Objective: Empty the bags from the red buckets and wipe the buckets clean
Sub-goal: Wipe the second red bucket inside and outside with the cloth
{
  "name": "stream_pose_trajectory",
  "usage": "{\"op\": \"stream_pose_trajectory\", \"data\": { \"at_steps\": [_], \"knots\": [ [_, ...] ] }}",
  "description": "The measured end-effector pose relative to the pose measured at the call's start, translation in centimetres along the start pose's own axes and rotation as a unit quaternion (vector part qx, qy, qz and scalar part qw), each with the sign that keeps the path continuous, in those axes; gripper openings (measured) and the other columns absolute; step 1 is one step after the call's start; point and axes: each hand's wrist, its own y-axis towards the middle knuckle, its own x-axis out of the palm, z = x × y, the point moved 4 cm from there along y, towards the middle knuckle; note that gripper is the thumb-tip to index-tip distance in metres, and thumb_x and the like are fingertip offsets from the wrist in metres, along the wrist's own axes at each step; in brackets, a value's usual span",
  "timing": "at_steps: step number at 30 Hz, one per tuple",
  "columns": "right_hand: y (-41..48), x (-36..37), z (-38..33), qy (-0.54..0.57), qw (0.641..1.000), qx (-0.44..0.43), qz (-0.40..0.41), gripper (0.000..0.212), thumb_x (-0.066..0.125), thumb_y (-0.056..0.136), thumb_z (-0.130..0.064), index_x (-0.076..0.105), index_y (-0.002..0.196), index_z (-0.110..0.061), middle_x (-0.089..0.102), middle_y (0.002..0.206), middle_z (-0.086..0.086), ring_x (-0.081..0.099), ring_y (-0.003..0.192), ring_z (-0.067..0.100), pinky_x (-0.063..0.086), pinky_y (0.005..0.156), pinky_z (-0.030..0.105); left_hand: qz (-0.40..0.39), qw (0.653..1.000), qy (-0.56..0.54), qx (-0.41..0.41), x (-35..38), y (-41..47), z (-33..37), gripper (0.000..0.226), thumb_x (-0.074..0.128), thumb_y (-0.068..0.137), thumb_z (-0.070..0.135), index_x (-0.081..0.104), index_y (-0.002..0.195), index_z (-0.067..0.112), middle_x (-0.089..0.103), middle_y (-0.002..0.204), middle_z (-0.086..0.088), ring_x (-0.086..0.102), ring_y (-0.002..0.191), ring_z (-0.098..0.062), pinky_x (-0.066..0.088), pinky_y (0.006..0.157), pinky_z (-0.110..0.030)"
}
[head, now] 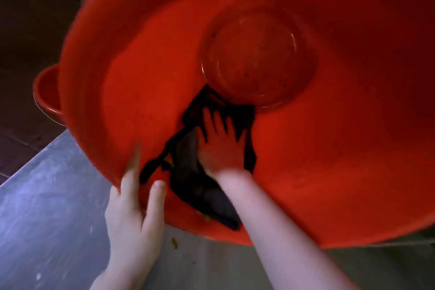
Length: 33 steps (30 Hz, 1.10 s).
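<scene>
A: Right, the right hand [221, 148] is flat, fingers spread wide, pressing a dark cloth [186, 160] against the inner wall of the red bucket [329, 172].

B: And the left hand [131, 214] pinches the near rim, thumb inside, fingers on the outside.

A: The bucket is tipped over, mouth towards the camera, long axis running away and up to its round base [256, 59].

B: Glossy red plastic, a few dark specks on the wall, base looks smeared.

A: Below it, a grey surface [51, 207], with a small yellowish scrap [174, 241] just under the rim.

B: A second red bucket [46, 92] sits behind on the left, partly hidden.
</scene>
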Motion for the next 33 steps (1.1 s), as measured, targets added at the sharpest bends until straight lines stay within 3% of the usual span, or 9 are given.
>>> {"op": "stream_pose_trajectory", "data": {
  "at_steps": [3,5,8,12,16,20,24,28,33],
  "knots": [
    [-6.1,0.0,-2.4,0.005,0.994,-0.094,0.057,0.062,0.007,0.097,-0.056,0.013,0.154,-0.034,0.025,0.159,-0.002,0.025,0.146,0.025,0.019,0.116,0.057,-0.001,0.999,-0.013,-0.039,-0.1,0.2,-0.2,0.062,0.037,0.080,0.054,0.023,0.139,0.065,0.051,0.137,-0.007,0.048,0.121,-0.025,0.037,0.092,-0.036],
    [-7.8,0.2,-2.3,0.013,0.994,-0.089,0.070,0.062,0.008,0.098,-0.057,0.021,0.153,-0.031,0.032,0.157,-0.002,0.032,0.143,0.024,0.025,0.114,0.056,-0.019,0.999,-0.018,-0.034,-0.1,0.2,0.0,0.060,0.036,0.081,0.055,0.025,0.138,0.067,0.048,0.143,-0.005,0.046,0.126,-0.021,0.037,0.096,-0.034],
    [-4.7,0.5,0.6,-0.009,0.999,0.003,0.036,0.062,0.016,0.096,-0.060,0.012,0.153,-0.036,0.020,0.161,-0.005,0.019,0.148,0.020,0.013,0.117,0.056,-0.030,0.999,-0.035,-0.024,0.1,0.4,-0.3,0.055,0.037,0.082,0.055,0.031,0.136,0.067,0.050,0.141,0.005,0.042,0.128,-0.001,0.032,0.103,-0.022],
    [1.9,-0.7,4.6,0.023,0.991,0.131,-0.009,0.058,0.019,0.100,-0.055,0.012,0.154,-0.035,0.013,0.162,-0.006,0.007,0.150,0.023,-0.002,0.117,0.059,-0.022,0.999,-0.036,-0.009,0.5,0.3,-0.3,0.054,0.041,0.086,0.052,0.035,0.139,0.059,0.043,0.125,0.033,0.038,0.104,0.033,0.028,0.086,0.006],
    [1.3,-0.5,3.5,0.003,0.994,0.111,-0.017,0.057,0.017,0.101,-0.051,0.005,0.154,-0.034,0.009,0.163,-0.005,0.004,0.150,0.024,-0.001,0.117,0.059,-0.027,0.998,-0.044,-0.019,0.7,0.4,-0.4,0.056,0.042,0.085,0.055,0.032,0.140,0.060,0.042,0.129,0.030,0.037,0.107,0.032,0.032,0.086,0.001],
    [-4.9,-0.2,0.4,-0.033,0.999,-0.003,-0.003,0.065,0.009,0.094,-0.052,-0.011,0.153,-0.034,-0.001,0.163,-0.007,0.003,0.150,0.017,0.007,0.119,0.051,-0.055,0.997,-0.046,-0.028,0.3,0.8,-0.3,0.052,0.041,0.084,0.055,0.035,0.134,0.065,0.042,0.126,0.033,0.034,0.111,0.032,0.024,0.090,0.007],
    [-7.5,-1.4,0.2,0.031,0.997,-0.068,-0.012,0.071,0.002,0.088,-0.058,-0.012,0.152,-0.033,-0.005,0.163,-0.009,-0.003,0.149,0.008,0.009,0.120,0.043,-0.082,0.995,-0.057,-0.020,-0.1,0.6,2.0,0.050,0.042,0.083,0.058,0.040,0.133,0.064,0.046,0.120,0.037,0.038,0.113,0.028,0.026,0.091,0.005],
    [-2.9,-3.2,2.8,0.135,0.988,-0.016,-0.068,0.064,0.023,0.098,-0.057,0.001,0.154,-0.034,0.004,0.163,-0.008,0.009,0.149,0.010,0.013,0.120,0.046,-0.080,0.994,-0.069,-0.011,-0.1,1.8,5.7,0.045,0.038,0.081,0.063,0.038,0.126,0.071,0.042,0.114,0.053,0.031,0.113,0.033,0.022,0.092,0.006],
    [0.2,-4.2,4.2,0.086,0.966,0.132,-0.203,0.058,0.017,0.102,-0.052,0.000,0.154,-0.033,0.002,0.163,-0.006,0.010,0.150,0.020,0.005,0.119,0.052,-0.084,0.994,-0.069,-0.032,-1.1,2.6,8.5,0.042,0.038,0.083,0.070,0.033,0.124,0.076,0.040,0.113,0.049,0.029,0.106,0.038,0.019,0.088,0.010]
  ]
}}
